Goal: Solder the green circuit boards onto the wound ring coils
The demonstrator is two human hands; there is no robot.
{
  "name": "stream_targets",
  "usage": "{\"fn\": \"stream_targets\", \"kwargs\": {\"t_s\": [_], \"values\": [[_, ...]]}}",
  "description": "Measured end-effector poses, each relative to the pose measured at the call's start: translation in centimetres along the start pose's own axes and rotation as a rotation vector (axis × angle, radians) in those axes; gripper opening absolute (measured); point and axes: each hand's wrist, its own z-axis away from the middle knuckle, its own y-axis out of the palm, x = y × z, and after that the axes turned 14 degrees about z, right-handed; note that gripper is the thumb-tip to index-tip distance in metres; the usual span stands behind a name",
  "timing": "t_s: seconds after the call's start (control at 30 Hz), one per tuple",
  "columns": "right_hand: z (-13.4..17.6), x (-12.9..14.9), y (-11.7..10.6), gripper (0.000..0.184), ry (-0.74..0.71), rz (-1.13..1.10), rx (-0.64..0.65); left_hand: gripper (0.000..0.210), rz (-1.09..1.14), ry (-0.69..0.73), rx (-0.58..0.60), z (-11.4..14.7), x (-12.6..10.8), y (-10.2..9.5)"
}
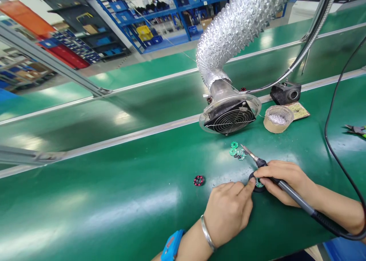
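Note:
My right hand (pixel 288 181) holds a soldering iron (pixel 294 194), its bare tip pointing up and left over the bench. The thumb and index finger of that hand also reach a small round black part (pixel 259 189) with a green circuit board (pixel 259 183) in it. My left hand (pixel 230 209) is closed, its fingertips gripping the near left edge of the same part, partly hiding it. Just beyond the iron's tip lie several small round green circuit boards (pixel 233 151). A red and black ring-shaped part (pixel 199 180) sits left of my hands.
Above the bench hangs a silver duct (pixel 225 36) ending in a fume extractor fan (pixel 233 119). Behind my right hand stand a tub of metal shavings (pixel 274 125), a sponge tray (pixel 299 111) and a black iron holder (pixel 286 93). Pliers (pixel 356 130) lie far right, past a black cable (pixel 328 139).

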Motion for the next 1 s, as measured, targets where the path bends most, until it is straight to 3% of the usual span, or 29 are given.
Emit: {"fn": "stream_targets", "kwargs": {"t_s": [0.17,0.3,0.47,0.57,0.73,0.9,1.0], "values": [[0.2,-0.2,0.2,0.025,-0.018,0.005,-0.014,0.025,0.163,-0.130,-0.095,-0.3,1.1,-0.1],[0.1,-0.3,0.3,0.023,-0.053,0.030,-0.063,0.023,0.115,-0.219,-0.164,-0.9,2.2,-2.4],[-0.1,-0.2,-0.1,0.023,-0.046,0.036,-0.098,0.021,0.101,-0.358,-0.128,-1.3,2.7,-4.8],[-0.1,-0.3,-0.2,0.022,-0.007,0.047,-0.138,0.023,0.268,-0.323,-0.068,-1.2,2.0,-3.2],[0.6,-0.5,0.2,0.025,0.172,0.034,-0.160,0.057,0.346,-0.151,-0.032,-1.0,0.6,1.6],[1.2,-0.9,0.9,0.019,0.223,0.082,-0.073,0.029,0.410,-0.168,-0.157,-1.0,0.7,2.9],[1.3,-1.1,1.2,0.019,0.192,0.134,-0.049,0.027,0.427,-0.165,-0.187,-0.8,0.9,2.8]]}}
